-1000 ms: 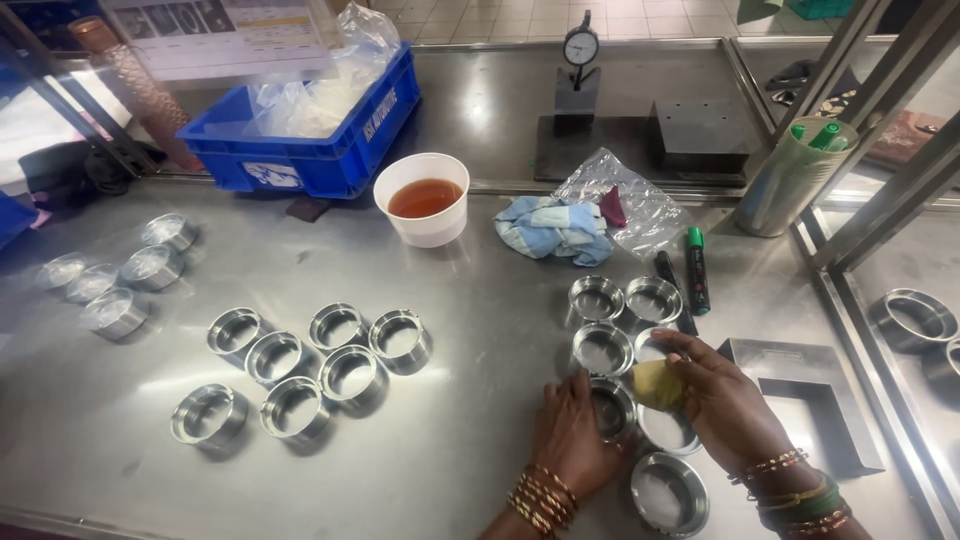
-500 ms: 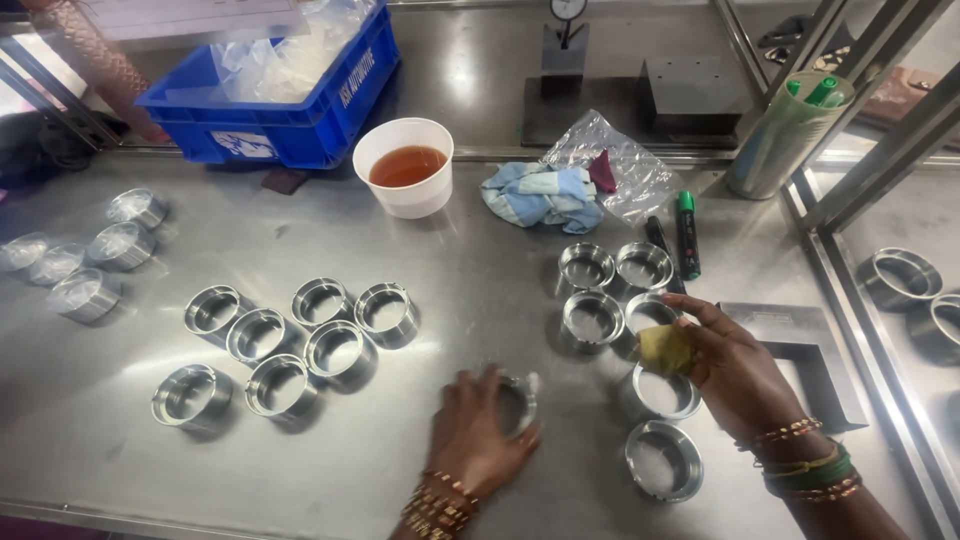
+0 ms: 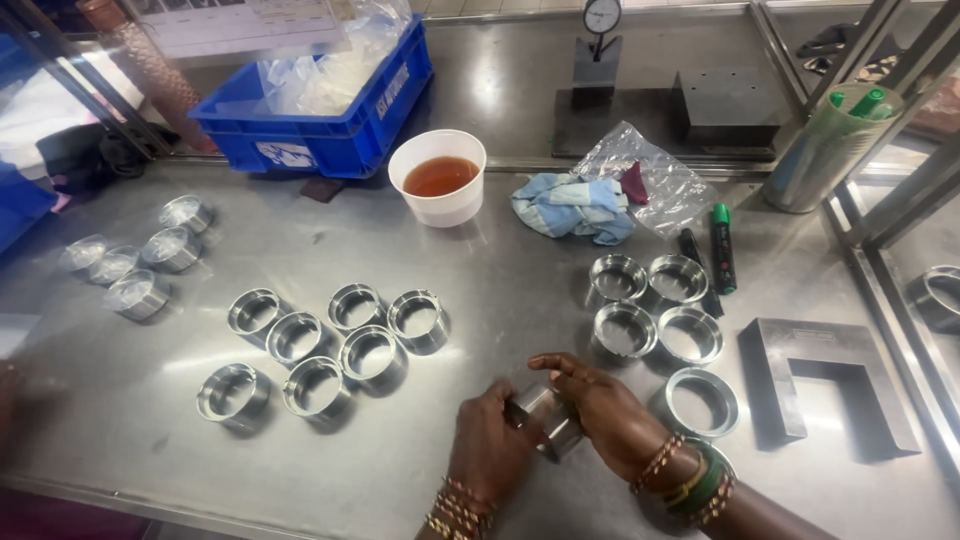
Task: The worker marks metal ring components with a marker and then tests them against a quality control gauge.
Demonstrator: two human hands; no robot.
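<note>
Both hands are holding one shiny round metal ring (image 3: 548, 418) above the steel counter (image 3: 500, 270), in front of the white cup of brown liquid (image 3: 438, 177). The left hand (image 3: 492, 445) and right hand (image 3: 612, 415) are closing their grip around it. The smooth ring might slip and fall onto the counter.

The metal ring (image 3: 548, 418) is a short, thick-walled steel cylinder, bright and polished, open through the middle. It is held clear of the bench (image 3: 480, 300), tipped on its side so that its curved outer wall faces up. It sits near the front edge of the bench, a little right of centre, clasped between the left hand (image 3: 492, 446) and the right hand (image 3: 610, 415), whose fingers cover much of it.
</note>
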